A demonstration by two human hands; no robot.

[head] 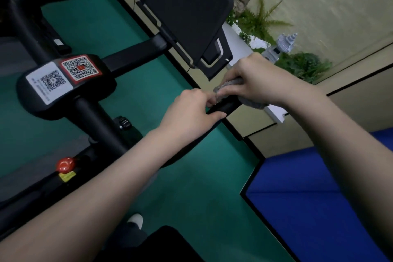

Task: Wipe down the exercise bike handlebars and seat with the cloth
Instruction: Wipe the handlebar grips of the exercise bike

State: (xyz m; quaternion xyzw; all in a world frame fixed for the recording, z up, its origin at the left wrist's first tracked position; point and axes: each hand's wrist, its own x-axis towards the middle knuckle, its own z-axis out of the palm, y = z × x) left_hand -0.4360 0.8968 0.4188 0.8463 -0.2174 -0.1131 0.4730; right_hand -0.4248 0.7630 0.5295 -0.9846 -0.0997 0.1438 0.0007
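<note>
Atop handlebar (222, 110) in left hand's (191, 114) grip, crumpled grey cloth (230, 83) inside curled right hand (260, 83).

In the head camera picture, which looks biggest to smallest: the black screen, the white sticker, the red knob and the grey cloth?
1. black screen
2. white sticker
3. red knob
The grey cloth is unsure: the right hand covers most of it.
</note>
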